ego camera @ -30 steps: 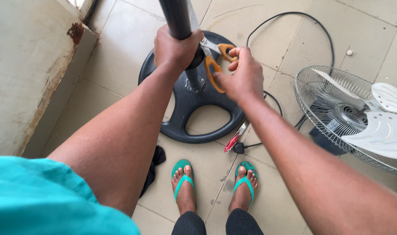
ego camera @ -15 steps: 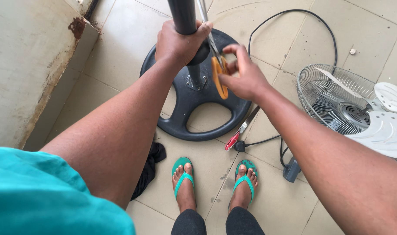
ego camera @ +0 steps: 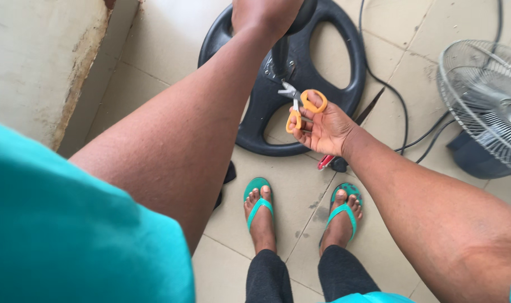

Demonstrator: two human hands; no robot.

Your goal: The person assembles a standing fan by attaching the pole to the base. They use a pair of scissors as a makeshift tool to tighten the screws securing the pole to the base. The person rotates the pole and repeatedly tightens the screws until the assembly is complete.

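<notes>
Item: your right hand point(ego camera: 327, 128). Palm turned up, fingers loosely curled around a pair of orange-handled scissors point(ego camera: 300, 106). The finger loops rest against your fingers; the short metal blades point up and to the left, toward the pole, tips just beside it. The blades look nearly closed.

Item: your left hand point(ego camera: 265, 14). Clenched around the black pole point(ego camera: 280, 53) at the top edge of view; the hand is partly cut off, so the fingers cannot be seen in full. Your forearm runs down and left across the middle of the view.

Item: black round fan base point(ego camera: 345, 62). Lies flat on the floor, with large cut-outs in its disc; the pole rises from its centre. The scissors hover above its lower part.

Item: wire fan guard point(ego camera: 479, 106). Far right, lying on the floor well apart from the base, with a dark housing beneath its lower edge.

Item: black cable point(ego camera: 398, 106). Curves across the tiles between base and guard.

Item: red-handled tool point(ego camera: 326, 162). Mostly hidden under your right wrist; its kind cannot be told.

Surface: pale beige floor tiles point(ego camera: 165, 62), scuffed. A worn, stained whitish wall point(ego camera: 31, 56) stands at the left. Your feet in teal flip-flops point(ego camera: 259, 203) stand just below the base.
</notes>
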